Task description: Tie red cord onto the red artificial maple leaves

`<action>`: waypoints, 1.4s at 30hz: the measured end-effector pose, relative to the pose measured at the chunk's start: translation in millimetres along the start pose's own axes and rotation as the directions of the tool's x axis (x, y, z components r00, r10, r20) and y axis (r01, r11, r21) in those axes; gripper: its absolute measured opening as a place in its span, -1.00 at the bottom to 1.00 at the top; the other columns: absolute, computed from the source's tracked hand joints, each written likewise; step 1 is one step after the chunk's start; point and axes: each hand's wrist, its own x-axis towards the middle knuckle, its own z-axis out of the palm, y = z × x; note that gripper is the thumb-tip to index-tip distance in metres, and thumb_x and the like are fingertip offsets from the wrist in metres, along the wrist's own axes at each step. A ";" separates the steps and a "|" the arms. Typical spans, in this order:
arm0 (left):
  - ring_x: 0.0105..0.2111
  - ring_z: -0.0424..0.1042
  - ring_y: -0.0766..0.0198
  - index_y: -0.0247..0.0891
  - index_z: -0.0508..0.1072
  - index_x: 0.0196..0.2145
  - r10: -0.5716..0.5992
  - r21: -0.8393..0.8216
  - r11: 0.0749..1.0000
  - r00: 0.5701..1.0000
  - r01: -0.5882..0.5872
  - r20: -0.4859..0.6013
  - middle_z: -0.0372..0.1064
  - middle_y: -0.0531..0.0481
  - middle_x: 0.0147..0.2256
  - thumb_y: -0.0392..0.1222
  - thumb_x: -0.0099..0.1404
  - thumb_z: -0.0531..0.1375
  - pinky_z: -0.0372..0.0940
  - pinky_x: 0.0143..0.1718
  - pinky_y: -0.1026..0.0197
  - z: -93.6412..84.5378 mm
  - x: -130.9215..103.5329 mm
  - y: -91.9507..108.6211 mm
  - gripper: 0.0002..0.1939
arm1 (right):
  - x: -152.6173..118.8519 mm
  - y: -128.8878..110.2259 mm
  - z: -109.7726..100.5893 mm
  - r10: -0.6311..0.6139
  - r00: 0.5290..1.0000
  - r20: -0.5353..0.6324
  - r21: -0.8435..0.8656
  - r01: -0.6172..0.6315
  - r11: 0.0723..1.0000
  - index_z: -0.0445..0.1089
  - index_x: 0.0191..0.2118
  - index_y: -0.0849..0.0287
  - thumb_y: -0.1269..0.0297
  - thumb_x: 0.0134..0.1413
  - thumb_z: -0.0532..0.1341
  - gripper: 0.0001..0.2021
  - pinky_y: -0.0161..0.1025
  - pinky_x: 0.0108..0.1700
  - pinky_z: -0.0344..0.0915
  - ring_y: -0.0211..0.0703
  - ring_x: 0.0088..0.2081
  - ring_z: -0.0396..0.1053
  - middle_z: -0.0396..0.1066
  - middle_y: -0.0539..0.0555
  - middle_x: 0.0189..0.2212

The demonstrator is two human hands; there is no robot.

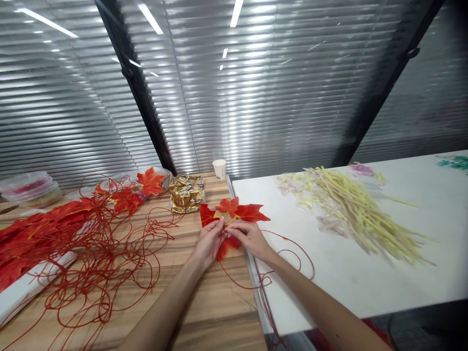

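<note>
My left hand (pixel 211 242) and my right hand (pixel 251 237) meet over the seam between the two tables, fingertips pinched close together. Between them is a cluster of red-orange maple leaves (pixel 229 206) with yellow stems, which my left hand grips from the left. The fingers of my right hand are closed at the stems, on something too small to make out. One leaf hangs below the fingers. A thin red cord (pixel 236 284) runs from beneath the hands, loops over the white table and drops past its front edge.
A tangle of red cord (pixel 106 263) and a pile of red leaves (pixel 40 234) cover the wooden table's left. Behind are a gold packet (pixel 186 194), a paper cup (pixel 220 169) and plastic tubs (pixel 31 189). Yellow-green stems (pixel 360 209) lie on the white table (pixel 351 282).
</note>
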 end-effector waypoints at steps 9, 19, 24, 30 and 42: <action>-0.55 0.25 0.46 -0.39 0.41 -0.54 0.004 -0.009 1.000 1.000 -0.004 0.001 0.31 0.04 -0.57 -0.18 -0.04 0.30 0.20 -0.45 0.38 4.1 -3.1 2.1 -0.79 | -0.6 0.3 0.2 -0.003 1.000 0.024 -0.018 0.003 1.000 0.45 -0.35 0.19 0.34 0.05 0.15 -0.87 -0.28 -0.24 0.28 -0.21 -0.35 0.38 0.45 0.04 -0.42; -0.54 0.26 0.45 -0.38 0.42 -0.55 0.009 0.016 1.000 1.000 -0.009 0.020 0.31 0.04 -0.58 -0.16 -0.01 0.28 0.19 -0.43 0.37 2.8 -2.4 1.5 -0.80 | -0.4 1.5 -0.1 0.003 1.000 0.004 -0.002 -0.003 1.000 0.45 -0.36 0.18 0.29 0.06 0.14 -0.85 -0.26 -0.25 0.29 -0.20 -0.36 0.38 0.45 0.05 -0.42; -0.55 0.25 0.45 -0.38 0.42 -0.56 0.012 0.008 1.000 1.000 -0.013 0.018 0.30 0.04 -0.58 -0.16 -0.02 0.29 0.19 -0.44 0.37 3.0 -2.8 1.7 -0.79 | -0.4 1.5 -0.2 -0.001 1.000 0.018 -0.004 0.001 1.000 0.45 -0.36 0.18 0.27 0.06 0.14 -0.84 -0.25 -0.25 0.29 -0.20 -0.37 0.38 0.45 0.05 -0.42; -0.56 0.23 0.47 -0.38 0.41 -0.57 0.008 -0.009 1.000 1.000 -0.008 0.006 0.28 0.05 -0.60 -0.18 -0.03 0.30 0.19 -0.44 0.38 3.9 -3.4 2.2 -0.80 | -0.8 -0.9 -0.2 -0.001 1.000 0.030 -0.023 0.002 1.000 0.45 -0.36 0.18 0.26 0.07 0.13 -0.83 -0.26 -0.25 0.29 -0.21 -0.37 0.38 0.44 0.05 -0.43; -0.54 0.26 0.45 -0.38 0.42 -0.56 0.004 0.000 1.000 1.000 -0.004 0.014 0.31 0.03 -0.58 -0.18 -0.01 0.29 0.19 -0.43 0.37 2.0 -3.3 1.6 -0.82 | -0.3 -1.0 0.0 0.025 1.000 0.009 -0.009 -0.025 1.000 0.45 -0.35 0.17 0.25 0.07 0.13 -0.83 -0.24 -0.25 0.31 -0.19 -0.36 0.38 0.45 0.06 -0.41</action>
